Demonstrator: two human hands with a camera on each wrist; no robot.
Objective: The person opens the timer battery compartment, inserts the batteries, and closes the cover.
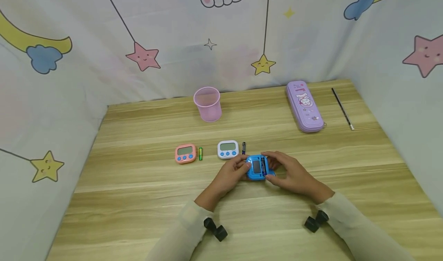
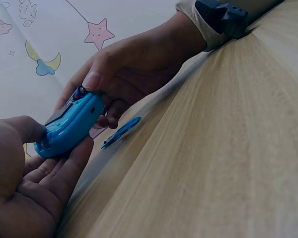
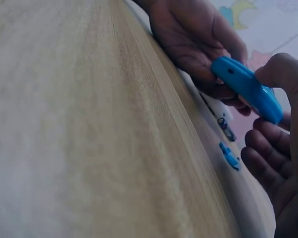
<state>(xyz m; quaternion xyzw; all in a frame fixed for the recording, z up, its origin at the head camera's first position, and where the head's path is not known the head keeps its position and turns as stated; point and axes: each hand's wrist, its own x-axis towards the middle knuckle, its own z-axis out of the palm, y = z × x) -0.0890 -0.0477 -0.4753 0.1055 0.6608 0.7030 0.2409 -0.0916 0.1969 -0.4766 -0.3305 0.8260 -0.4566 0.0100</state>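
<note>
A blue digital timer [image 1: 255, 168] is held back side up, its battery slot uncovered. My left hand [image 1: 230, 175] grips its left end, thumb on top and fingers underneath. In the slot lies a dark battery [image 1: 263, 166]. With thumb and index finger at opposite edges, my right hand [image 1: 294, 175] holds the timer's right end, by the ends of the battery. The loose blue battery cover [image 2: 121, 132] lies on the table below, partly hidden by the timer in the head view. Behind my left hand are a white timer [image 1: 228, 149] and another dark battery [image 1: 243, 148].
An orange timer [image 1: 185, 154] lies farther left with a green battery [image 1: 200, 154] beside it. At the back stand a pink cup [image 1: 210, 111] and, farther right, a purple pencil case [image 1: 304, 106] and a pencil [image 1: 342, 109]. A printed curtain [image 1: 173, 72] borders the wooden table [image 1: 138, 199].
</note>
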